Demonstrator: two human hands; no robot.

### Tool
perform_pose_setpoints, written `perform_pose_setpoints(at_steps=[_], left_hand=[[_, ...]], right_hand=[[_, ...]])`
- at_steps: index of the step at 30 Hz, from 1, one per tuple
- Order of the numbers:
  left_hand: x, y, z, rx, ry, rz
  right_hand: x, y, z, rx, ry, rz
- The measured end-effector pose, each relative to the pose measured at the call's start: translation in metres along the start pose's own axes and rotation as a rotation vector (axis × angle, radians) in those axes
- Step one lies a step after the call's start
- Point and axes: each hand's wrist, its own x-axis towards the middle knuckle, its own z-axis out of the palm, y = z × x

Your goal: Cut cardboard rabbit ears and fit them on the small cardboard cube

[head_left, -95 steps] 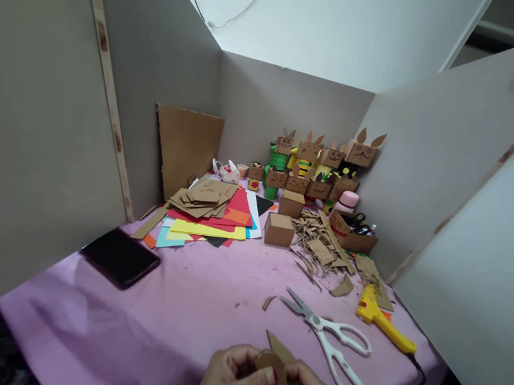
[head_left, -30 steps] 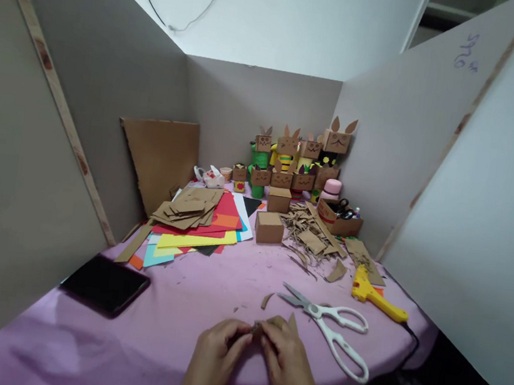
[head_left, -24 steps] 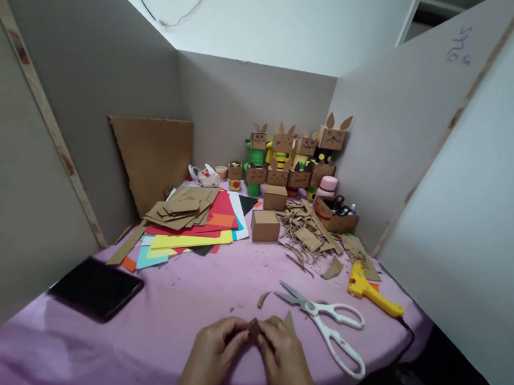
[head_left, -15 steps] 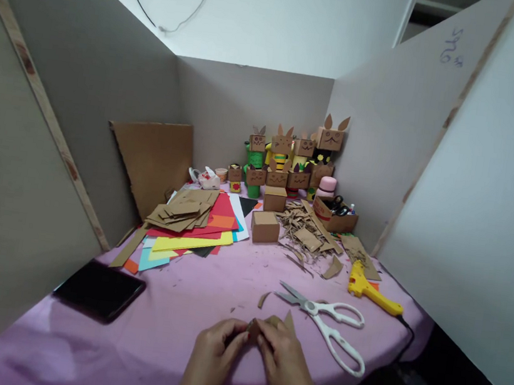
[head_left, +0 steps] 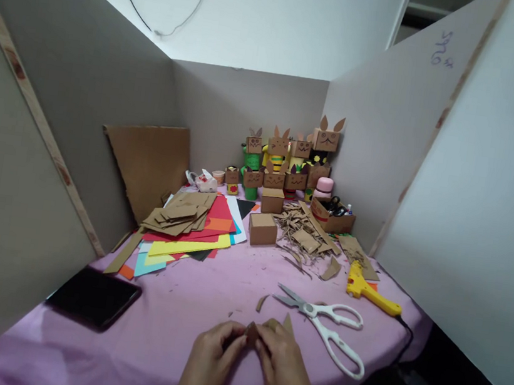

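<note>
Two bare hands pinch a small brown cardboard piece (head_left: 252, 333) above the near edge of a surface covered in lilac cloth (head_left: 190, 303).

The left hand (head_left: 216, 346) and the right hand (head_left: 280, 353) face each other, each grip narrow, with thumb and fingers closed on the cardboard piece between them; its full outline is hidden. A pointed tan cardboard tip (head_left: 287, 324) shows just beyond the right hand's knuckles; whether that hand holds it, I cannot tell. Steel-bladed scissors with white handles (head_left: 310, 310) lie parted to the right of the hands, near a curved brown cardboard strip (head_left: 261, 303). A yellow glue gun (head_left: 372, 292) lies farther right, a flat black glossy tablet (head_left: 95, 297) well apart at left, and a closed brown cardboard box (head_left: 262, 231) beyond the hands.
</note>
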Motion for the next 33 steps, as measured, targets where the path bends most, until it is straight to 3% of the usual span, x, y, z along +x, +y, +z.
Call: perform_pose_setpoints(at_steps=[5, 9, 13, 18, 22, 27, 33], left_hand=[[0.000, 0.004, -0.002, -0.249, 0.012, -0.109], [-0.004, 0.012, -0.002, -0.565, 0.036, -0.277], [-0.010, 0.018, -0.001, -0.692, 0.009, -0.361], [-0.020, 0.033, -0.003, -0.858, -0.164, -0.296], [-0.029, 0.056, -0.003, -1.002, -0.239, -0.291], [-0.040, 0.072, 0.002, -1.002, -0.283, -0.222], [-0.052, 0.083, 0.001, -1.045, -0.301, -0.162]], right_hand=[[-0.003, 0.002, -0.003, 0.071, 0.006, 0.002], [-0.012, -0.004, -0.009, 0.291, 0.007, 0.104], [-0.021, -0.011, -0.015, 0.565, -0.041, 0.230], [-0.034, -0.016, -0.022, 1.000, -0.134, 0.407], [-0.046, -0.021, -0.028, 1.284, -0.220, 0.416], [-0.055, -0.019, -0.030, 1.421, -0.364, 0.341], [-0.063, -0.028, -0.044, 1.440, -0.461, 0.398]])
